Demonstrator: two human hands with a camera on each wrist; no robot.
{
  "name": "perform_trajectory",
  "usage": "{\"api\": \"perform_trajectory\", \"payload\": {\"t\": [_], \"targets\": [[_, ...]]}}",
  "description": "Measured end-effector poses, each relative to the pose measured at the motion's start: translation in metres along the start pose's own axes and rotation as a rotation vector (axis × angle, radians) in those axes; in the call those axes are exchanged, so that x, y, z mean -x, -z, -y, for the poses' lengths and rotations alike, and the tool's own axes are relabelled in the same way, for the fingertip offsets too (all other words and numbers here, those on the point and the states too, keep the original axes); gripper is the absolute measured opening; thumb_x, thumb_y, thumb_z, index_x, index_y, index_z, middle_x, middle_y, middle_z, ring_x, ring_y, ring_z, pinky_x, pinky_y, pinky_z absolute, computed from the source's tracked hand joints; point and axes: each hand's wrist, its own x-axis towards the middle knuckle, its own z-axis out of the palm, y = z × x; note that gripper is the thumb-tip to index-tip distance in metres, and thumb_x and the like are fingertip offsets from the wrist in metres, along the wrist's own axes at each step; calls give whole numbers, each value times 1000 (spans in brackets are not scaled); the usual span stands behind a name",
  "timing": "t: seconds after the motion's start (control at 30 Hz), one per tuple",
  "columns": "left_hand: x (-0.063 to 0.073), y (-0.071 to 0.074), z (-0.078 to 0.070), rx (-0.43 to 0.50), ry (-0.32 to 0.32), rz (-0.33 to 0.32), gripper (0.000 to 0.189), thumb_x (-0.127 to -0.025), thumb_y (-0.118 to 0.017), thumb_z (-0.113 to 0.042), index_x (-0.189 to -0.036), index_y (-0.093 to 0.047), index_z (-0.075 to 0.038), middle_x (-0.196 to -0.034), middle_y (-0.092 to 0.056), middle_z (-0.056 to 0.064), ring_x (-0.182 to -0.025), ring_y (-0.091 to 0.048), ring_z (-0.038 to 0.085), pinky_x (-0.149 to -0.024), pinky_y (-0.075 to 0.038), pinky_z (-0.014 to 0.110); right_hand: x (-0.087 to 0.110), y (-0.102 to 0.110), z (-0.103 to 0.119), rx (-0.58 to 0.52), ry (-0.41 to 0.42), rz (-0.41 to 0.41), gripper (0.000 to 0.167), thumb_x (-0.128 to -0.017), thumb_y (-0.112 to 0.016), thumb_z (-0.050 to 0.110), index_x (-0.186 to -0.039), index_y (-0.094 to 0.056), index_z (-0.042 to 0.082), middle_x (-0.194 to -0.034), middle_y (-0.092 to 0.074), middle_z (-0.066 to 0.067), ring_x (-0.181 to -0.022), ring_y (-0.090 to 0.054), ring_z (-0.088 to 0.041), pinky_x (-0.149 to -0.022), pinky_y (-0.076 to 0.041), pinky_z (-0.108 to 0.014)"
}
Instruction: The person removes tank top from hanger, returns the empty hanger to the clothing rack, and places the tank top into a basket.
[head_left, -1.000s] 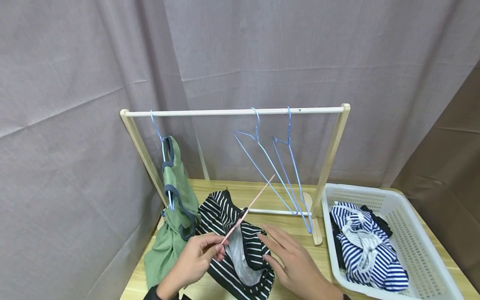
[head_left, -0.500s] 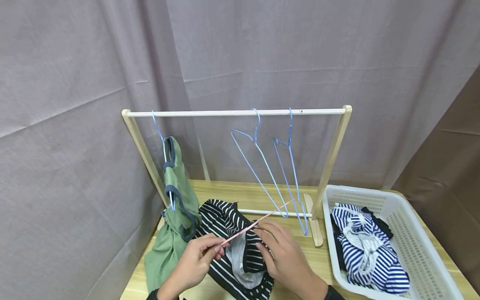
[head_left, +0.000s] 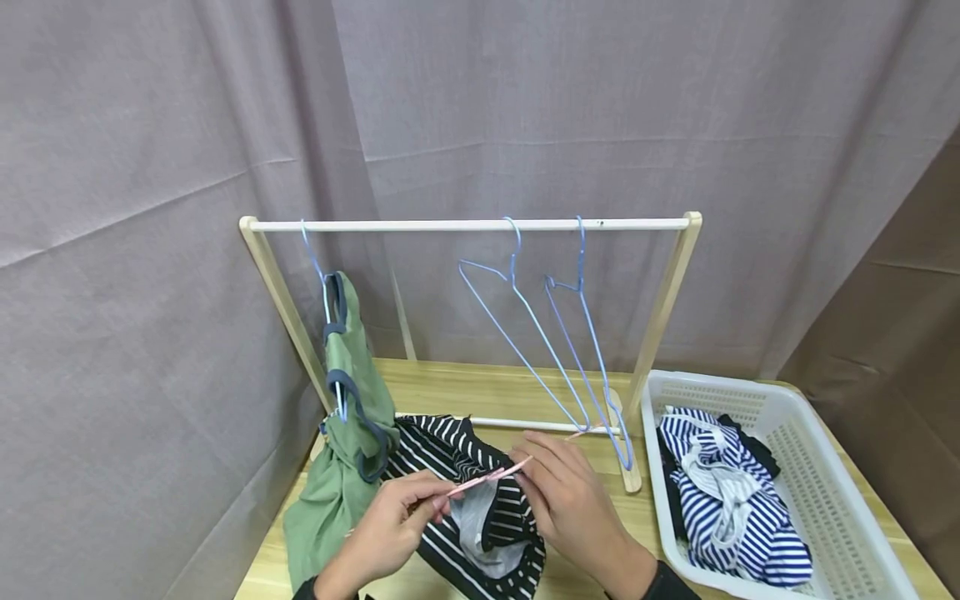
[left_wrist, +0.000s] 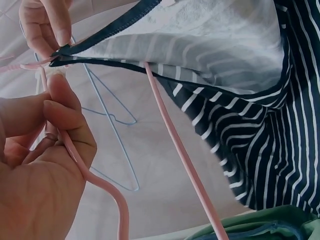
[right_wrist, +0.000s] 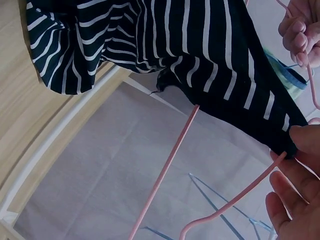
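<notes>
My left hand [head_left: 393, 518] grips a pink wire hanger [head_left: 480, 481] near its hook end; the left wrist view shows the fingers curled round the pink wire. A dark garment with white stripes [head_left: 438, 467] hangs below the hands, its pale inside showing through the opening. With thumb and fingers my right hand [right_wrist: 300, 185] pinches the dark edge of that garment [right_wrist: 220, 45], close against the hanger. In the left wrist view, one bar of the hanger [left_wrist: 182, 150] runs into the garment's opening. Part of the hanger is hidden behind my right hand.
A wooden rack with a white rail [head_left: 420, 226] stands behind the hands. From it hang a green garment [head_left: 352, 400] on the left and two bare blue hangers [head_left: 517, 242]. To the right, a white basket [head_left: 750, 390] holds a blue-striped garment [head_left: 735, 500] and something black.
The pink hanger has swung down to the right and lies flatter. My right hand, whose fingers were spread near the garment, has closed on its edge.
</notes>
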Motion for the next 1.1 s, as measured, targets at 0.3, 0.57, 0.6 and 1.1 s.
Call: {"api": "perform_trajectory", "payload": {"t": [0.3,0.57,0.6,1.1], "targets": [[1,1,0,-24,-17,-2,24,-99,-64,6,-109,-81,-7,-86,-73,5,-76,-69,11,-68,-60,22,3,-2,-2,7,0,8,31,-112,-52,22,-97,-76,9,-103,-78,-3,-109,-72,-30,-96,-53,-39],[2,2,3,-30,-5,3,25,-99,-64,6,-108,-81,-10,-85,-73,3,-74,-70,17,-68,-61,22,5,-2,-2,6,15,8,29,-111,-52,21,-99,-75,9,-104,-78,-5,-108,-72,-28,-95,-53,-38],[2,2,3,-33,-5,5,25,-99,-64,6,-108,-81,-10,-85,-73,3,-75,-69,15,-68,-61,22,5,-1,-2,7,16,9,29,-112,-52,21,-100,-75,9,-104,-78,-5,-108,-72,-28,-95,-53,-38],[3,7,5,-79,-48,-39,27,-95,-67,7,-105,-82,-13,-85,-74,-1,-78,-65,2,-71,-57,21,14,3,-10,18,-5,-2,31,-112,-52,22,-104,-77,7,-104,-79,-5,-108,-72,-27,-95,-54,-39]]}}
